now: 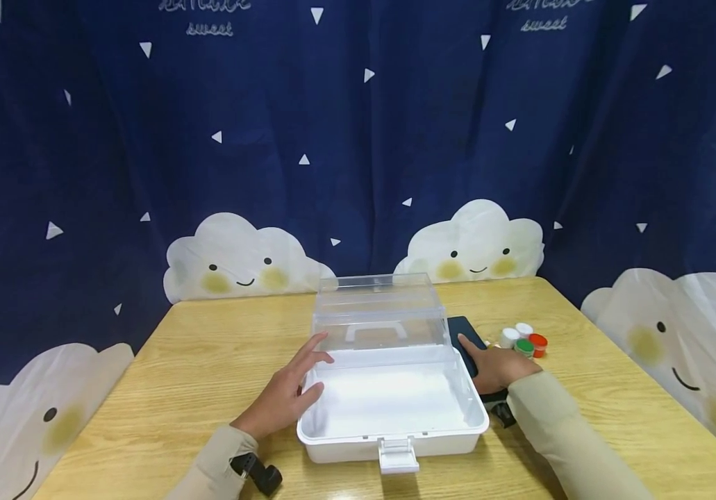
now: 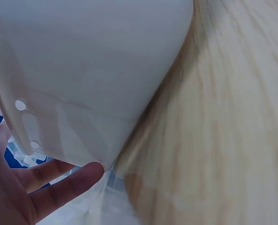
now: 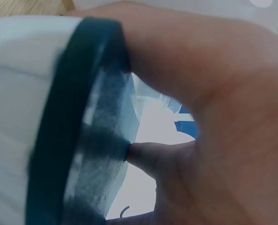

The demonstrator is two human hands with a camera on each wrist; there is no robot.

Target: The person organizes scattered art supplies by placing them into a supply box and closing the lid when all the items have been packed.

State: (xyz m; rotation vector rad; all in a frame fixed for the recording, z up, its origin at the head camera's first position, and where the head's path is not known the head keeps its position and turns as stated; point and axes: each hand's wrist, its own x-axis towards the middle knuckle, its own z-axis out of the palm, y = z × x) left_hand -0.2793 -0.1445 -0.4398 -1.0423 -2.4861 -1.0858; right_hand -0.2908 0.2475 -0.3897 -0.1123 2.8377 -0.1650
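dark book-like thing: table, just right of white box | right hand: fingers partly closed round it | left hand: fingers loosely spread, touching box, nothing gripped | looks stiff, lightish to me; smooth, may slip, so grip opposite edges

Head looks down; close wrist views apparently share the box.

Bright, fairly even light fills the head view, with a soft shadow on the wooden table. Both wrist views are hazy; beyond the right hand, whites blow out.
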